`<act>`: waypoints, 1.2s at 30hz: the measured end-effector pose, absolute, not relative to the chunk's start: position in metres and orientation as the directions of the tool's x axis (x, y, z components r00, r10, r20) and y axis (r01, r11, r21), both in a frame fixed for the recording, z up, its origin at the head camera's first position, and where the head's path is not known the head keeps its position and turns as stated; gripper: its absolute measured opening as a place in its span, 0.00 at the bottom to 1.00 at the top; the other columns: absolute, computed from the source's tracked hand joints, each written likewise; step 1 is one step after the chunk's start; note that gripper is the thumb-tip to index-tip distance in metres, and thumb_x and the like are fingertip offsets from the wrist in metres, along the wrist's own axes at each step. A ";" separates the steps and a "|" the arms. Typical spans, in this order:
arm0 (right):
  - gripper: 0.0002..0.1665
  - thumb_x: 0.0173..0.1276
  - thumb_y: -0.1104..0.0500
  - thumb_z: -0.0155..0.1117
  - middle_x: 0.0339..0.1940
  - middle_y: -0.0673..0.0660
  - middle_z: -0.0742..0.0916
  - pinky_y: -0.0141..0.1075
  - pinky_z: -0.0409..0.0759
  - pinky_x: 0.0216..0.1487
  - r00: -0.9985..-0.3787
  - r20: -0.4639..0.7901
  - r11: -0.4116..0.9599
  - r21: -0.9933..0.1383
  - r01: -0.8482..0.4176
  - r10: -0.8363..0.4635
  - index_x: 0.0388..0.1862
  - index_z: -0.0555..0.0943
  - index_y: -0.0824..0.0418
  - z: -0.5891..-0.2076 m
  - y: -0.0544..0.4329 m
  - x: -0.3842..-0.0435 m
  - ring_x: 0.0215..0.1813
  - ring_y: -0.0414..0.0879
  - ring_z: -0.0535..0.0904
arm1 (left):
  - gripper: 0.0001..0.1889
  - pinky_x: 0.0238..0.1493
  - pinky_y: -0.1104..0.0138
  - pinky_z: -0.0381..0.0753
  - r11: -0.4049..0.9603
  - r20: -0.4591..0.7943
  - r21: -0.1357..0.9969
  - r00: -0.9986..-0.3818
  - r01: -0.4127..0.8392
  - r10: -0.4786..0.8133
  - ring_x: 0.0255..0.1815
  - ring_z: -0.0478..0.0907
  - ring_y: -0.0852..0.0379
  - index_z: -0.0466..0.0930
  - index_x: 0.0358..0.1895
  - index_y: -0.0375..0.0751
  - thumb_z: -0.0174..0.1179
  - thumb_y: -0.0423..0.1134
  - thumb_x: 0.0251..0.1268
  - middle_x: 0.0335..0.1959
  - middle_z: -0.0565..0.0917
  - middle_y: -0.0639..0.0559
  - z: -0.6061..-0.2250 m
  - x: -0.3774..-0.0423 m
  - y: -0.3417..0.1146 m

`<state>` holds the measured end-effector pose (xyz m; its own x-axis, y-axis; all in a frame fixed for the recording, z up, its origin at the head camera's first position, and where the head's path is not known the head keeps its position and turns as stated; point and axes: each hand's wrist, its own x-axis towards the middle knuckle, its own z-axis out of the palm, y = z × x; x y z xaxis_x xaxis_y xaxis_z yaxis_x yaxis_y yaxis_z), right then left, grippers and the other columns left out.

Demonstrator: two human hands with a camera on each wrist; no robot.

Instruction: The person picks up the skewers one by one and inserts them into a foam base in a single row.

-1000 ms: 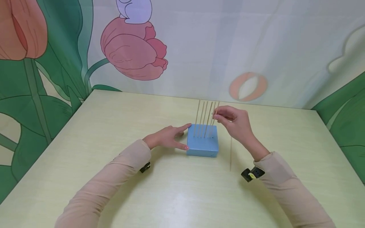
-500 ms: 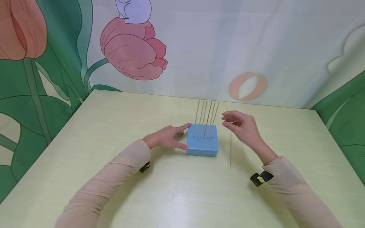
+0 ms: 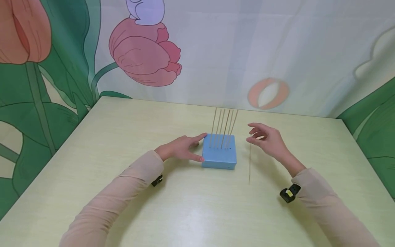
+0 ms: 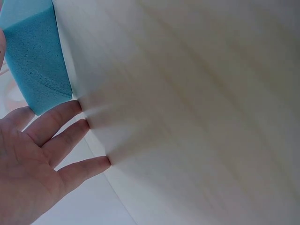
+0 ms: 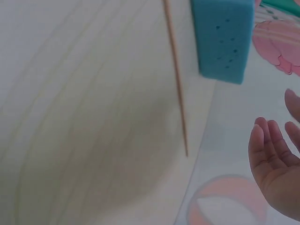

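Note:
On the table sits a light blue foam block [image 3: 219, 157] with a row of several thin wooden sticks [image 3: 221, 127] standing in it; the rightmost leans right. My left hand [image 3: 182, 148] touches the block's left side, index fingertip at the back corner and thumb at the front one. In the left wrist view the other fingers [image 4: 86, 168] are spread, tips on the table. My right hand [image 3: 266, 138] hovers right of the block, fingers loosely bent with nothing between them. Below it a single wooden stick [image 3: 249, 168] lies on the table, also seen in the right wrist view.
Small dark holes [image 5: 228, 40] show in the block in the right wrist view. A pale wooden table [image 3: 185, 212] extends around it, its back edge against a curtain [image 3: 210, 61] printed with flowers. Each wrist wears a black strap device [image 3: 290, 193].
My right hand has let go of the rightmost stick in the block and moved right and toward me. The left hand and the block have stayed in place.

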<state>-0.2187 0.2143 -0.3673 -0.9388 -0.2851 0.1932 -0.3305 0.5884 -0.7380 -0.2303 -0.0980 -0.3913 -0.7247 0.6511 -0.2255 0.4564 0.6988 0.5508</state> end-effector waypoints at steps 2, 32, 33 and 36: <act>0.32 0.58 0.59 0.67 0.42 0.62 0.80 0.33 0.76 0.37 -0.939 0.160 0.605 -0.729 -0.320 -0.304 0.61 0.70 0.62 -0.371 0.219 -0.223 0.42 0.52 0.79 | 0.50 0.64 0.56 0.56 0.698 -0.226 0.553 -0.724 0.456 0.652 0.68 0.56 0.47 0.40 0.73 0.55 0.61 0.60 0.52 0.63 0.66 0.40 -0.391 -0.230 -0.098; 0.60 0.48 0.37 0.69 0.57 0.72 0.59 0.57 0.60 0.52 -0.896 -0.293 0.888 -0.418 -0.194 -0.334 0.72 0.50 0.61 -0.398 0.247 -0.265 0.55 0.64 0.52 | 0.49 0.64 0.56 0.56 0.698 -0.235 0.557 -0.720 0.450 0.652 0.68 0.56 0.47 0.40 0.73 0.55 0.61 0.61 0.52 0.63 0.66 0.40 -0.392 -0.231 -0.099; 0.60 0.49 0.37 0.69 0.57 0.72 0.59 0.57 0.61 0.51 -0.895 -0.294 0.890 -0.410 -0.198 -0.334 0.72 0.50 0.61 -0.399 0.247 -0.265 0.54 0.63 0.52 | 0.49 0.64 0.55 0.55 0.699 -0.236 0.556 -0.721 0.450 0.651 0.68 0.56 0.47 0.40 0.73 0.55 0.61 0.61 0.52 0.63 0.66 0.40 -0.392 -0.231 -0.099; 0.59 0.50 0.38 0.68 0.58 0.72 0.59 0.57 0.61 0.51 -0.896 -0.290 0.893 -0.399 -0.207 -0.337 0.72 0.51 0.62 -0.400 0.247 -0.266 0.54 0.64 0.51 | 0.50 0.64 0.55 0.55 0.706 -0.240 0.549 -0.724 0.448 0.646 0.68 0.56 0.47 0.40 0.73 0.56 0.60 0.61 0.52 0.64 0.66 0.41 -0.392 -0.231 -0.100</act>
